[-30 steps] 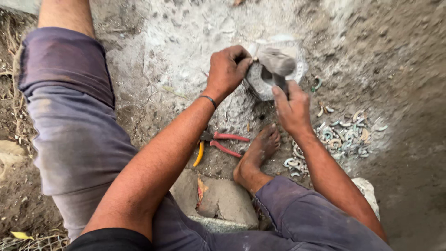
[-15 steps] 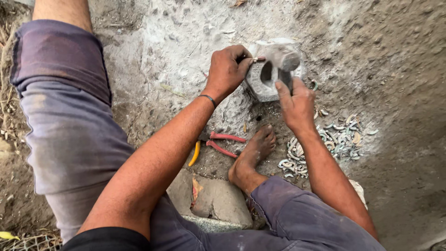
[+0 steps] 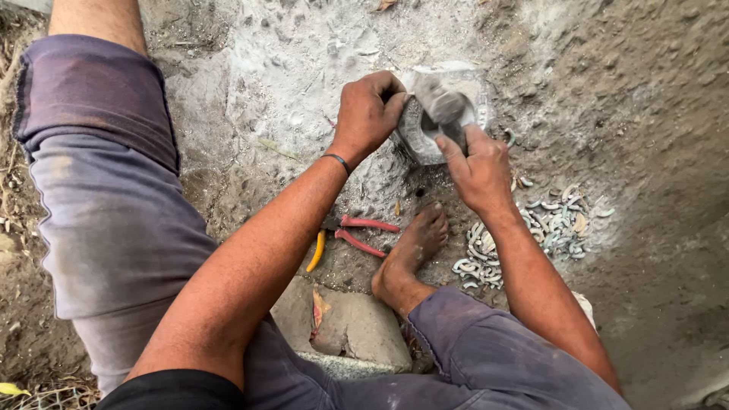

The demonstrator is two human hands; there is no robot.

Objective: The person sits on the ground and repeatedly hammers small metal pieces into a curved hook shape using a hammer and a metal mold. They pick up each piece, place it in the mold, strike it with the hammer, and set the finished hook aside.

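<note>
The left hand [image 3: 370,114] is curled tight, gripping the near edge of a grey stone ring [image 3: 425,129] on dusty ground. Just right of it, the right hand [image 3: 477,167] is closed around a hammer [image 3: 440,106], its blurred head seemingly over the ring. Below the hands lie red-handled pliers [image 3: 363,234], a bare foot [image 3: 410,254] and curved pale shards [image 3: 550,220]

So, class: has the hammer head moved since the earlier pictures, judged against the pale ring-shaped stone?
Yes. The hammer head in the right hand has dropped from the stone's upper right rim down onto its middle.
</note>
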